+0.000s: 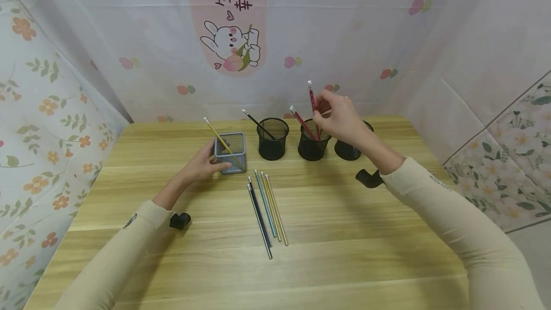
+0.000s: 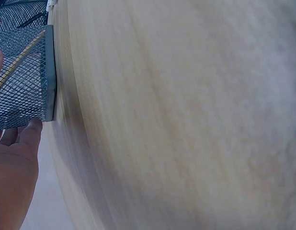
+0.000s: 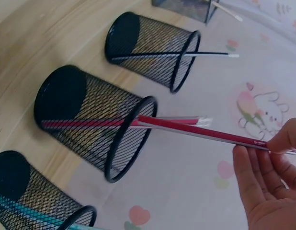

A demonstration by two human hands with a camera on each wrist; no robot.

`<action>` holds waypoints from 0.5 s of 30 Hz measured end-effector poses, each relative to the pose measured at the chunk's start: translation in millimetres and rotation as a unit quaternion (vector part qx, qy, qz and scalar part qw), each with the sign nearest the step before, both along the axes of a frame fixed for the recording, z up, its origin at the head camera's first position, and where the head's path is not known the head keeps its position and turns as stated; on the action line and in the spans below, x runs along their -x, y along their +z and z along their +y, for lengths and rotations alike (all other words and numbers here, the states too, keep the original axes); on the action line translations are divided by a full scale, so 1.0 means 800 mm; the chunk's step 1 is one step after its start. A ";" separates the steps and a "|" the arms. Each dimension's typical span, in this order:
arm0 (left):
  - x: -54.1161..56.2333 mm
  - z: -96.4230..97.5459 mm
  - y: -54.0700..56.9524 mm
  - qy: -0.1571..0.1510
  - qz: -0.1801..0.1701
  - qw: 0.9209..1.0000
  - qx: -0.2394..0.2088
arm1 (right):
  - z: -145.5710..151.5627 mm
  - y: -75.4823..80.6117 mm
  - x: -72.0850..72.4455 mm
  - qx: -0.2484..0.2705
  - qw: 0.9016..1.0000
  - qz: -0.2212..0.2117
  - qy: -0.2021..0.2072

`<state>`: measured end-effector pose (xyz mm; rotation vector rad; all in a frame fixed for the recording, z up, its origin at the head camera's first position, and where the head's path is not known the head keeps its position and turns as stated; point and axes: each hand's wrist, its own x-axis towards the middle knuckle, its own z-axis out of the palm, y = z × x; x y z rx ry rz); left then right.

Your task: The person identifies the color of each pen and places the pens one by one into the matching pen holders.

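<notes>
My left hand [image 1: 201, 165] holds the square grey mesh pencil holder [image 1: 234, 164] by its left side, thumb in front. A yellow pencil [image 1: 217, 134] leans inside it. My right hand [image 1: 342, 116] pinches a red pencil [image 3: 200, 130] near its white eraser end. The pencil's lower end is at the rim of a round black mesh pencil cup [image 1: 311, 149], where other red pencils [image 3: 90, 123] stand. In the left wrist view, the grey holder's base edge [image 2: 50, 72] rests by the wood, with fingertips [image 2: 35, 125] against its mesh.
Another black mesh cup [image 1: 272, 149] holds a black pencil [image 1: 257, 122]. A third cup [image 1: 347, 151], partly behind my right arm, contains a blue pencil [image 3: 28, 213]. Several black, blue and yellow pencils [image 1: 267, 209] lie on the wooden table [image 1: 344, 262]. A printed curtain [image 1: 142, 37] hangs behind.
</notes>
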<state>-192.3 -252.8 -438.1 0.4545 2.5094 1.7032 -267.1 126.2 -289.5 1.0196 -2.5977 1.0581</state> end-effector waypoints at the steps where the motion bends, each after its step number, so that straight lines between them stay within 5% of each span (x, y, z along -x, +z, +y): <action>1: 0.000 0.000 0.000 0.000 0.000 1.000 0.000 | 0.001 -0.002 0.002 0.002 1.000 0.005 0.000; 15: 0.000 0.001 0.000 0.000 -0.003 1.000 -0.005 | 0.011 -0.051 0.023 -0.032 0.999 0.008 0.023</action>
